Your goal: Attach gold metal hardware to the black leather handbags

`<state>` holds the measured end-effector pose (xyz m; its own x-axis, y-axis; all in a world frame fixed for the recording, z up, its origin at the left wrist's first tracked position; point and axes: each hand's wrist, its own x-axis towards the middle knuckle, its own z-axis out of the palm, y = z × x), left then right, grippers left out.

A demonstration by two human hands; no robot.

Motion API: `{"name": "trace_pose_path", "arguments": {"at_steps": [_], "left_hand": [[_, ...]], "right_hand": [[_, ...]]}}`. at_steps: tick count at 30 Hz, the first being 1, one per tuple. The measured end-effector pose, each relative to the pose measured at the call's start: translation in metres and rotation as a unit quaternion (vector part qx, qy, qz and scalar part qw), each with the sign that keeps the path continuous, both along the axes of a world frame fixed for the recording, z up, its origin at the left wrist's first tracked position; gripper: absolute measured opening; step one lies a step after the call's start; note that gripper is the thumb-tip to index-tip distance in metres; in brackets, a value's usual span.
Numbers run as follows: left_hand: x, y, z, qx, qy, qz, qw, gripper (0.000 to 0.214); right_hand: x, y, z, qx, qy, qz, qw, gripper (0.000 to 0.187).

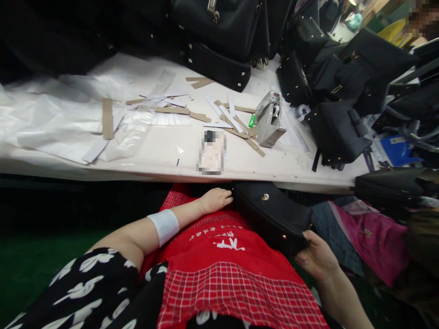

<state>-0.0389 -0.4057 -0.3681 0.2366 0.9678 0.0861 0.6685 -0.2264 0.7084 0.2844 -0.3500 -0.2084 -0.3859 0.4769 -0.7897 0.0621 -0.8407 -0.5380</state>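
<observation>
A black handbag point(270, 214) lies tilted across my lap, just below the table edge, with small gold-coloured fittings on its face and near its ends. My right hand point(318, 256) grips its lower right end, the thumb on top and the fingers curled at the edge. At the opposite end, my left hand point(217, 200) has its fingers bent together against the bag's edge; its thumb is hidden. Under the bag and both hands is a red apron point(212, 237) with white print and a checked part.
On the white table point(161, 155) lie a phone point(212, 155), cardboard strips point(240, 125) and clear plastic sheets point(133, 132). A small grey bag-shaped item point(270, 123) stands there. Black bags point(219, 27) crowd the back, more point(339, 130) the right. A pink cloth point(373, 242) is at the lower right.
</observation>
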Motion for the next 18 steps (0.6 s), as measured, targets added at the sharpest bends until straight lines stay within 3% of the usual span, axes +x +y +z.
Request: {"name": "trace_pose_path", "arguments": {"at_steps": [4, 7, 11, 15, 18], "left_hand": [[-0.002, -0.005, 0.013, -0.025, -0.034, 0.037, 0.998, 0.012], [-0.007, -0.02, 0.029, -0.053, -0.083, 0.056, 0.994, 0.007], [-0.011, -0.033, 0.053, -0.096, -0.158, 0.026, 0.982, 0.012], [-0.003, -0.02, 0.076, -0.171, -0.315, 0.029, 0.933, 0.015], [0.014, 0.002, 0.09, -0.19, -0.343, 0.026, 0.92, 0.021]], "right_hand": [[0.007, 0.002, 0.002, -0.003, -0.023, -0.021, 1.0, 0.019], [0.022, 0.008, 0.003, -0.003, -0.055, 0.035, 0.998, 0.019], [0.031, 0.012, -0.003, -0.035, -0.105, 0.084, 0.99, 0.028], [0.019, 0.005, -0.02, 0.018, -0.21, 0.029, 0.977, 0.032], [0.012, -0.006, -0.026, 0.073, -0.193, 0.004, 0.978, 0.035]]}}
